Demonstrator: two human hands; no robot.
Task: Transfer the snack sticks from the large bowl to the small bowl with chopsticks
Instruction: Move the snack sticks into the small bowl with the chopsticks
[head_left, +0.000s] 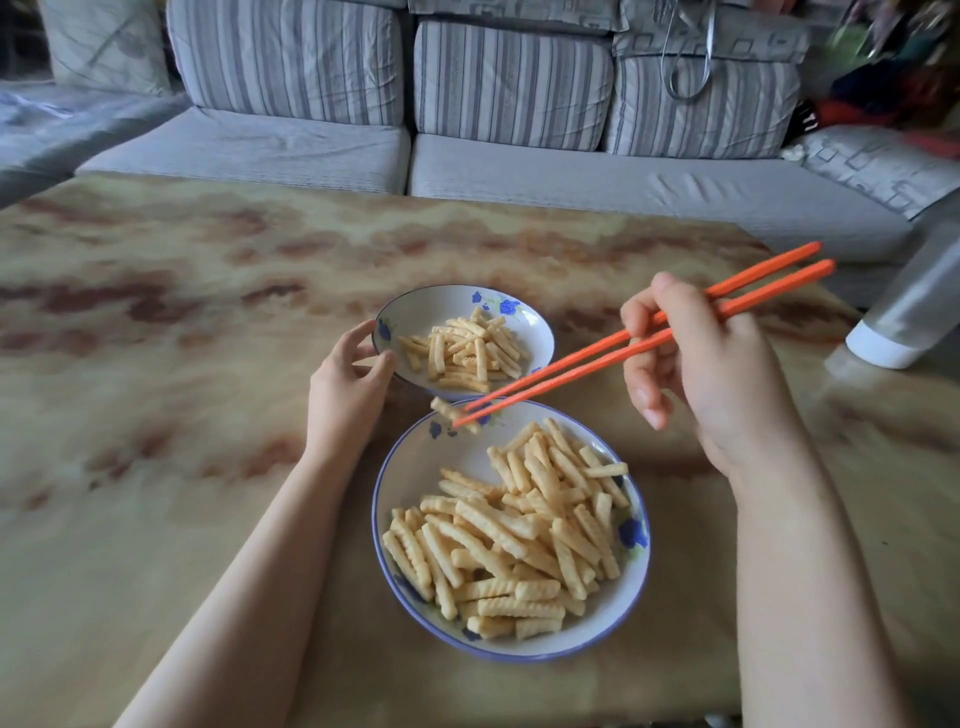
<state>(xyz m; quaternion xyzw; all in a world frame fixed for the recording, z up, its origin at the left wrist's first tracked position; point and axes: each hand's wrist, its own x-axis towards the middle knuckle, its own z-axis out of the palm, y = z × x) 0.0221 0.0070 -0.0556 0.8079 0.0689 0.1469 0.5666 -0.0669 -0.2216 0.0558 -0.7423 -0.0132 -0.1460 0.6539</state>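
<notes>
Nearest us sits the large bowl (431, 467), with most of the snack sticks (509, 540) heaped toward its right and near side, so its far left wall is bare. Over that bowl's far rim, one stick (448, 410) is pinched crosswise between the tips of the chopsticks (623, 343); we judge it is midway through the carry, lifted high enough to pass both rims. Our right hand (717, 374) grips the chopsticks around their middle, fingers curled round them, which gives reach across both bowls. Our left hand (348, 384) grips the near left rim of the small bowl (415, 306), thumb and fingers curled on its edge, likely to stop it sliding on the table (156, 364). The small bowl stands just beyond the large one, nearly touching, which makes each trip short, and it already holds a modest pile. Beyond the table stands a striped sofa (519, 156).
</notes>
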